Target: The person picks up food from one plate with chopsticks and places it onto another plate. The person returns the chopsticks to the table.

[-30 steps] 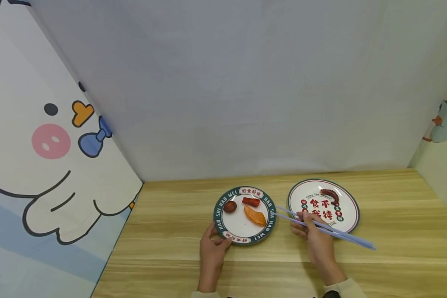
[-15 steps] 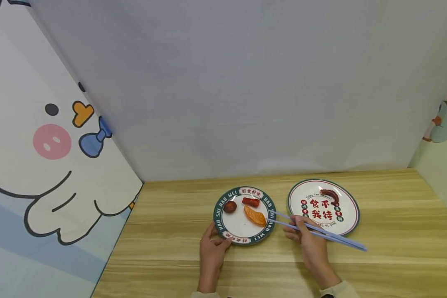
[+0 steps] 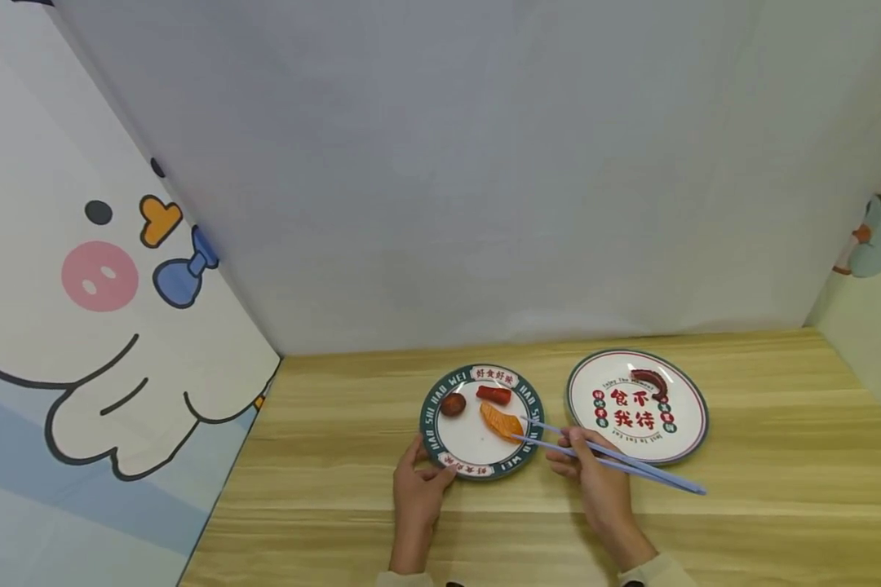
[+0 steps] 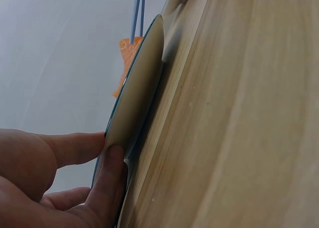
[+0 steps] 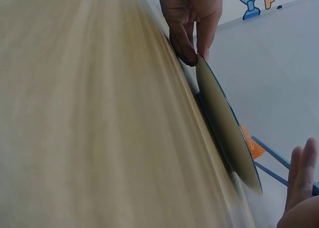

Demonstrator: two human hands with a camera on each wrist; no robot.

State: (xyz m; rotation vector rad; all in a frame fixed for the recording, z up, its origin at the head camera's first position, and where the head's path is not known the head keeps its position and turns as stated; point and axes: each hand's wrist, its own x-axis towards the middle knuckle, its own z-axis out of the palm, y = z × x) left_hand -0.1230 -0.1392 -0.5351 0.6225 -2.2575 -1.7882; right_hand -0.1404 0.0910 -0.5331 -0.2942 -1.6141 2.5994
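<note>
My left hand (image 3: 418, 499) grips the near left rim of a round plate (image 3: 455, 452) with a dark green border, thumb and fingers pinching its edge. On that plate lie an orange slice like salmon (image 3: 499, 421), a red piece of food (image 3: 494, 395) and a brown ball (image 3: 453, 405). My right hand (image 3: 600, 487) holds a pair of pale blue chopsticks (image 3: 649, 471), their tips spread apart at the right end of the orange slice. In the left wrist view the chopsticks (image 4: 134, 19) reach the orange slice (image 4: 127, 54).
Right of the green-bordered plate stands an oval white plate (image 3: 686, 408) with red lettering. A curled dark red piece of food (image 3: 657, 381) lies on it. The wooden table (image 3: 323, 456) ends at a pale back wall (image 3: 484, 204); a cartoon-printed panel (image 3: 103, 359) stands at left.
My right hand has moved left with the chopsticks, bringing their tips from the plate's right rim to the orange slice. The left hand has stayed on the plate's rim.
</note>
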